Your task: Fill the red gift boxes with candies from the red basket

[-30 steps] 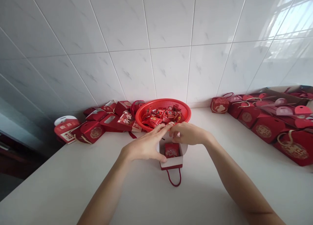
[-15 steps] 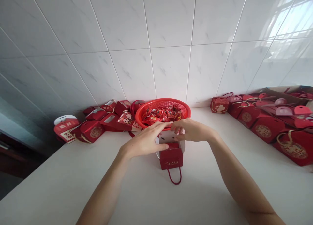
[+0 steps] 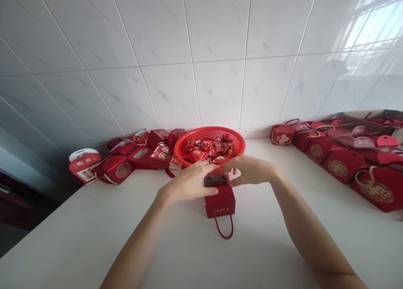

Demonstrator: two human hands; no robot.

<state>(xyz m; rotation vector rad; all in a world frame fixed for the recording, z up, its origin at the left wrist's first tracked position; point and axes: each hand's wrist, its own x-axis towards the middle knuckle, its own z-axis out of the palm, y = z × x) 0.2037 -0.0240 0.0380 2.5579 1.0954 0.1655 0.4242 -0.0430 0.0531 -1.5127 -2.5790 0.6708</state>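
Observation:
A small red box (image 3: 219, 206) with gold lettering stands on the white table, its dark red cord handle (image 3: 225, 235) lying toward me. Its back flap is raised, with two dark slots showing on the inner side. My left hand (image 3: 192, 180) is at the box's left, fingers curved over the flap's top edge and thumb by the near top edge. From the right, my right hand (image 3: 248, 170) has bent fingers gripping the flap's right side; its fingertips are partly hidden. Right behind the box sits a red plastic basket (image 3: 234, 134) of red-wrapped pieces (image 3: 209, 148).
Several red gift boxes (image 3: 119, 168) lie in a pile at the left, beside the basket. A long group of red boxes (image 3: 338, 165) with rope handles fills the right side. Behind the table rises a tiled wall (image 3: 220, 92).
The white side flaps of the small box have folded inward and no longer stick out. Both hands have closed in slightly on the raised flap.

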